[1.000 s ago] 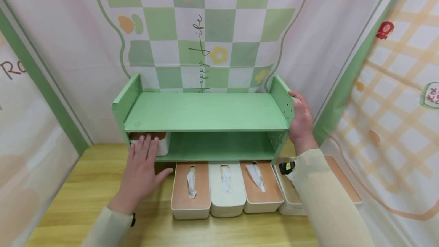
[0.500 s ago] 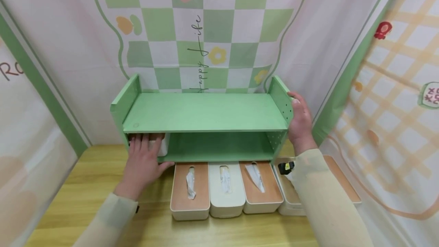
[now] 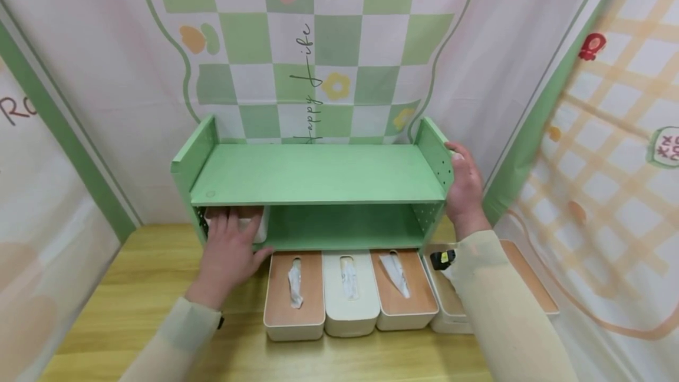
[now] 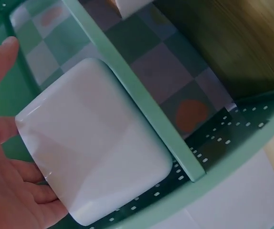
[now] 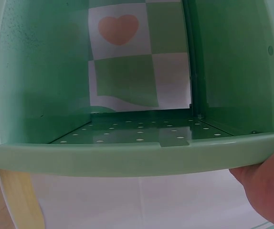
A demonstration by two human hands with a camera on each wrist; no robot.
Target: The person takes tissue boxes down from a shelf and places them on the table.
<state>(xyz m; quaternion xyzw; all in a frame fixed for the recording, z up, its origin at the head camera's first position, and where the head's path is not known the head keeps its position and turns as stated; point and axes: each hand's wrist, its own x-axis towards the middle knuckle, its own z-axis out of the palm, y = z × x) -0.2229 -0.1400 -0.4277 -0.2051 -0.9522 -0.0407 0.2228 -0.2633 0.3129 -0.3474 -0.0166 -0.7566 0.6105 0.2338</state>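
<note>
A green two-tier shelf rack (image 3: pixel 318 173) stands on the wooden table. At the left end of its middle compartment is a tissue box (image 3: pixel 261 230) with a brown lid and white sides. My left hand (image 3: pixel 225 255) lies over that box, its extended fingers reaching under the upper board. In the left wrist view, the fingers touch one face of the white box (image 4: pixel 99 143) while the thumb (image 4: pixel 2 57) stays apart from it. On the other side, my right hand (image 3: pixel 464 190) grips the rack's right side panel (image 3: pixel 437 155), fingers over its top edge.
In front of the rack, side by side, stand a brown-lidded tissue box (image 3: pixel 310 305), an all-white one (image 3: pixel 366 305) and another brown-lidded one (image 3: pixel 382 293). Farther right, more boxes (image 3: pixel 530 279) are partly hidden by the right sleeve. Patterned curtains (image 3: pixel 339 40) enclose the table.
The left hand has reached deeper over the box, then shifted right. The box has slid slightly right, exposing the perforated left panel. The right hand keeps its place.
</note>
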